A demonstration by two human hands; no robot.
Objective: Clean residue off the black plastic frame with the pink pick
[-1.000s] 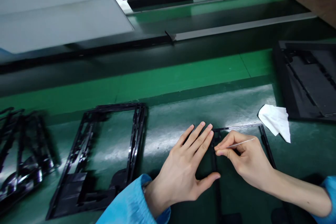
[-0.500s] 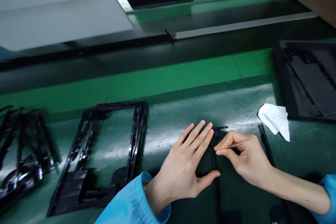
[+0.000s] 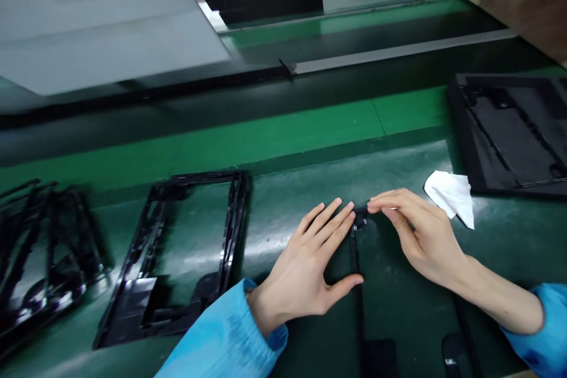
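Note:
A thin black plastic frame (image 3: 359, 313) lies flat on the green table in front of me. My left hand (image 3: 305, 263) is open and palm down, its fingertips resting at the frame's upper left corner and its thumb against the left bar. Above that same corner, my right hand (image 3: 416, 239) is closed, with fingertips and thumb drawn together. A thin metal tool (image 3: 390, 208) shows only as a glint between its thumb and forefinger; the rest is hidden by the hand. The right hand also covers much of the frame's top bar.
To the left lies a stack of black frames (image 3: 239, 218), with a pile of dark glossy parts (image 3: 48, 266) beyond it. A white cloth (image 3: 452, 195) and a black tray (image 3: 460, 130) holding a frame are at the right. A grey panel (image 3: 110, 23) overhangs the back left.
My right hand has moved up along the frame to its top corner, and the metal tool is now mostly hidden. My left hand stays on the corner. The view has shifted slightly.

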